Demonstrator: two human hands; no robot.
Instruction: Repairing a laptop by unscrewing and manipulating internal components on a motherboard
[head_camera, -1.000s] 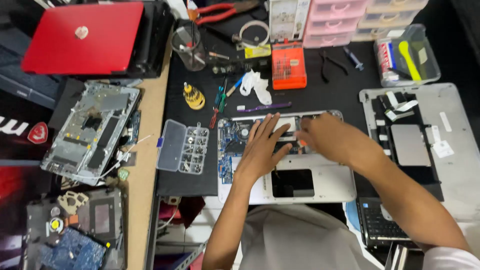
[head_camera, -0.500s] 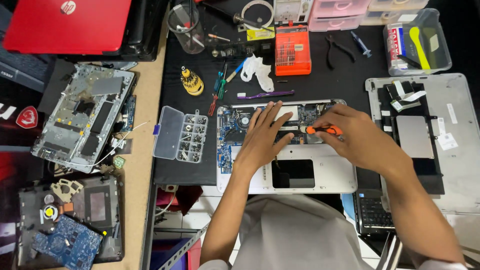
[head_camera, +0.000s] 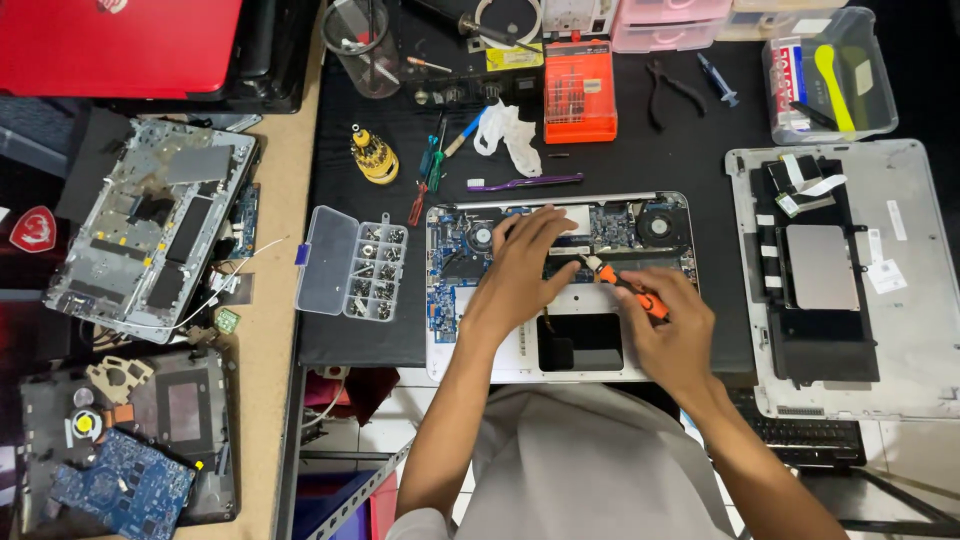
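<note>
An opened silver laptop base (head_camera: 470, 350) lies on a black mat in front of me, its blue circuit board and fans exposed. My left hand (head_camera: 525, 270) rests flat on the board, fingers spread. My right hand (head_camera: 668, 335) grips a small orange-handled screwdriver (head_camera: 630, 287), its tip pointing down-left at the board just right of my left fingers.
A clear screw organiser box (head_camera: 350, 265) lies open left of the laptop. A detached grey laptop cover (head_camera: 900, 290) sits on the right. An orange bit set (head_camera: 580, 90), pliers (head_camera: 662, 92), a yellow bit holder (head_camera: 375, 157) and a purple pry tool (head_camera: 525, 183) lie behind. Dismantled laptop parts (head_camera: 150, 230) crowd the left table.
The view has shifted downward. My right hand drew back toward me and now shows the orange screwdriver angled at the board; my left hand stays on the board.
</note>
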